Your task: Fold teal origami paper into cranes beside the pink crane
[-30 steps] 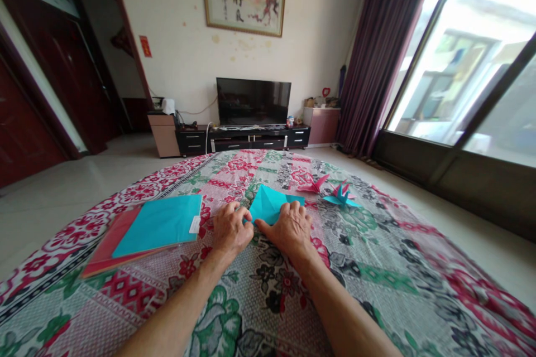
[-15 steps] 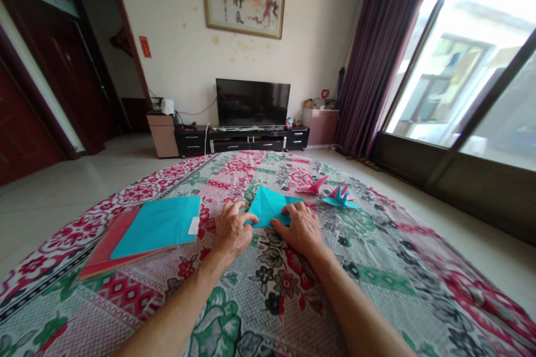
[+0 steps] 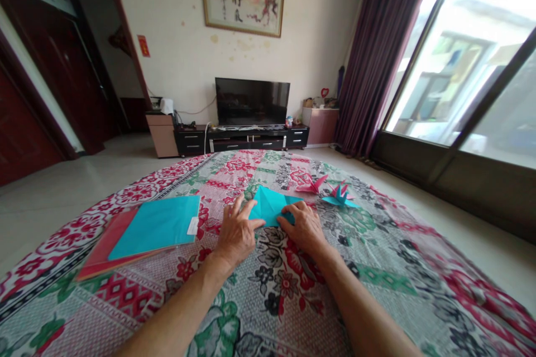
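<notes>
A creased, partly folded sheet of blue paper [image 3: 270,206] lies on the flowered tablecloth between my hands. My left hand [image 3: 240,227] rests at its left edge, fingers spread and pointing away, with the thumb reaching over the near left corner. On the right side, my right hand [image 3: 304,224] has its thumb and curled fingers closed on the paper's edge. Part of the sheet's right side is hidden under those fingers.
A stack of blue sheets [image 3: 157,226] lies over red sheets [image 3: 98,242] on the left. Folded pink [image 3: 313,184] and blue paper cranes [image 3: 341,197] stand at the back right. A television [image 3: 252,102] is beyond the table.
My left hand has spread its fingers, and its thumb has moved right onto the paper's near edge. My right hand has shifted slightly, with its fingers more curled at the edge.
</notes>
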The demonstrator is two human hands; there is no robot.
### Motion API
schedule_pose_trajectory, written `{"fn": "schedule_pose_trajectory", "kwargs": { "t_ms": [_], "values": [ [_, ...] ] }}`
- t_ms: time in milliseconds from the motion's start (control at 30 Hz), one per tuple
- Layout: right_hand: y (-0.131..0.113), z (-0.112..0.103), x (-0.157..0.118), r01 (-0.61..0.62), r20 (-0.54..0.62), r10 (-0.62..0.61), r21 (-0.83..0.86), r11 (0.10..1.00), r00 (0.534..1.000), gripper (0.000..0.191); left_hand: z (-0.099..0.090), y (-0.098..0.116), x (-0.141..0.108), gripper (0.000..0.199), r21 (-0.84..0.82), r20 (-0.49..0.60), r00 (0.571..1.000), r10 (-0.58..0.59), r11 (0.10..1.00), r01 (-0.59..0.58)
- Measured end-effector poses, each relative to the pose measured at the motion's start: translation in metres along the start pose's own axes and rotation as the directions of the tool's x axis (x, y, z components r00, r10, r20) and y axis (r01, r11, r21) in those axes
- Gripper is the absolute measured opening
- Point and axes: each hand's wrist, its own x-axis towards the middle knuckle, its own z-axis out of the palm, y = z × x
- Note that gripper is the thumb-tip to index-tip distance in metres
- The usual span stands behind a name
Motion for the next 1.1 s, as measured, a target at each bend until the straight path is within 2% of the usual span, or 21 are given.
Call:
{"fn": "schedule_pose_trajectory", "kwargs": {
  "t_ms": [100, 367, 700, 767, 867, 933, 1000, 1100],
  "values": [
    [0.0, 0.0, 0.0, -0.001, 0.004, 0.001, 0.006, 1.0, 1.0, 0.026, -0.004, 0.001, 0.0, 0.035, -0.003, 0.051, 0.998, 0.023, 1.0, -0.023],
    [0.014, -0.004, -0.001, 0.014, -0.021, -0.013, 0.028, 1.0, 1.0, 0.023, 0.002, -0.006, 0.0, 0.037, -0.065, 0.12, 0.992, -0.034, 0.997, 0.042],
    [0.031, -0.008, 0.0, -0.014, -0.046, 0.016, 0.053, 0.999, 0.999, 0.021, 0.01, -0.014, 0.0, 0.039, -0.099, 0.096, 0.995, 0.007, 0.995, 0.002],
    [0.028, -0.009, 0.0, -0.022, -0.07, 0.025, 0.048, 0.999, 0.997, 0.022, 0.011, -0.015, 0.0, 0.04, -0.093, 0.099, 0.995, 0.012, 0.996, -0.003],
    [0.014, -0.011, 0.0, -0.036, -0.207, 0.042, 0.032, 0.999, 0.977, 0.026, 0.011, -0.015, 0.001, 0.041, -0.097, 0.104, 0.994, 0.024, 0.995, -0.014],
    [-0.001, -0.013, -0.001, 0.015, -0.282, -0.012, 0.007, 1.0, 0.959, 0.025, 0.01, -0.015, 0.001, 0.04, -0.099, 0.107, 0.994, 0.027, 0.995, -0.017],
    [-0.016, -0.012, -0.003, 0.093, -0.267, -0.087, 0.013, 0.996, 0.96, 0.023, 0.009, -0.015, 0.001, 0.04, -0.105, 0.108, 0.994, 0.024, 0.994, -0.013],
    [-0.031, -0.006, -0.005, 0.177, -0.112, -0.166, 0.089, 0.98, 0.98, 0.022, 0.008, -0.014, 0.001, 0.041, -0.13, 0.11, 0.994, 0.01, 0.991, 0.004]
  ]
}}
